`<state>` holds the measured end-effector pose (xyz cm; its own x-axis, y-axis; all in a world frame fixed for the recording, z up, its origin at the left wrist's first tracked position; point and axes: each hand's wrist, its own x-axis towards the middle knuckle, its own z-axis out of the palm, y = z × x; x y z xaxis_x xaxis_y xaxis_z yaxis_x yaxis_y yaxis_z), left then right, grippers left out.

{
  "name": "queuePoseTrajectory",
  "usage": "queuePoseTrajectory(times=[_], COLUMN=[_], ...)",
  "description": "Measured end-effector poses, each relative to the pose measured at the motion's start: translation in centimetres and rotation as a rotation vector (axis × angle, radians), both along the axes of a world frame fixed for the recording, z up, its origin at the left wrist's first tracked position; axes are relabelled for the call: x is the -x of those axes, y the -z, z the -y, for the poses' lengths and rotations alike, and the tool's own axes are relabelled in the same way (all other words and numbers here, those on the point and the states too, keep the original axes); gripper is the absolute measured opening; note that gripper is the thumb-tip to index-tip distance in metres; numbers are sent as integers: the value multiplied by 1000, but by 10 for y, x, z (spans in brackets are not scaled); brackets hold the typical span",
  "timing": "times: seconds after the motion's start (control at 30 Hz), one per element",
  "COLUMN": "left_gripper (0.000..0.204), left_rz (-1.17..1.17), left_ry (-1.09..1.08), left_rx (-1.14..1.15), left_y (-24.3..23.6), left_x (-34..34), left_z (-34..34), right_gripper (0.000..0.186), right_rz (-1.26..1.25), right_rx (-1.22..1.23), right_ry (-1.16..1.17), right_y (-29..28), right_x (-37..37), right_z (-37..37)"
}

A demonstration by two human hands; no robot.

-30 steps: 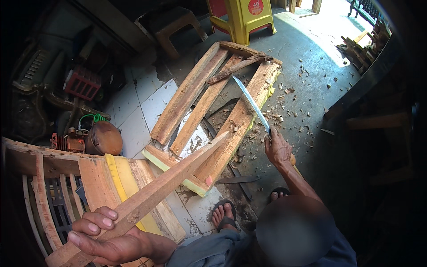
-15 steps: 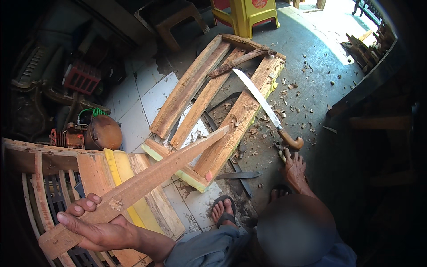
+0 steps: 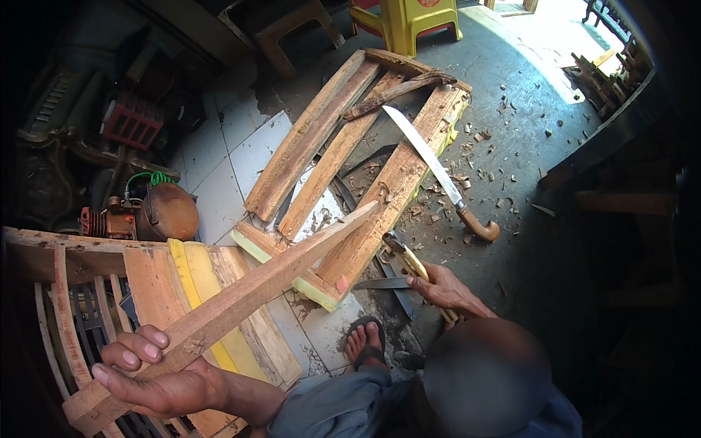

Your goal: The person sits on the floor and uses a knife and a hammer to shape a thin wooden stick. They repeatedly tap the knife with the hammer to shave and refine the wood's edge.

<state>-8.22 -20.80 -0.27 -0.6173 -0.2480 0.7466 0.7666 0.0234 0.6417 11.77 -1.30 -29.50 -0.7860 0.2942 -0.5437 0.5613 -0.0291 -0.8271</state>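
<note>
- The left hand (image 3: 175, 383) is wrapped around a beam (image 3: 263, 283) near its lower end, thumb on one side and fingers curled over the other.
- The right hand (image 3: 447, 288) is closed around a tool (image 3: 412, 263) with a dark head and pale yellow handles; the head points away from the person.
- The beam slants up and away to the right, its pointed far end over the right rail of a wooden frame (image 3: 409, 164); whether they touch, I cannot tell.
- Beside the right hand, and partly behind it, a flat blade (image 3: 380, 284) lies on the floor.
- A long knife (image 3: 432, 166) lies beyond, its wooden handle over the floor and its tip over the frame.
- A dark stick (image 3: 398, 95) lies across the frame's far part.
- Shavings (image 3: 482, 136) litter the floor right of the frame.
- At left, a yellow strip (image 3: 210, 299) runs between boards.
- Farther off stand a rusty tank (image 3: 169, 212), a red crate (image 3: 131, 124) and a yellow stool (image 3: 415, 28).
</note>
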Motion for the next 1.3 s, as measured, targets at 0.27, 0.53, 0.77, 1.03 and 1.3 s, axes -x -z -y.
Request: queuePoseTrajectory(times=[0.27,0.53,0.77,1.03,1.3], left_gripper=[42,41,41,42,44], left_rz=[-61,-45,-36,-33,-23], left_ry=[123,150,156,150,108], left_rx=[58,38,-5,0,-22], left_y=[4,4,3,2,1], left_x=[0,-3,-7,-7,-3], left_z=[12,8,9,10,5], right_gripper=[46,45,44,43,43], right_rz=[-4,37,66,21,5], right_rx=[-17,-133,-172,-200,-222], right_ry=[-221,-248,-268,-253,-268], right_y=[-62,-75,-75,-73,-70], right_x=[44,47,49,47,48], right_z=[-24,-29,-26,-24,-26])
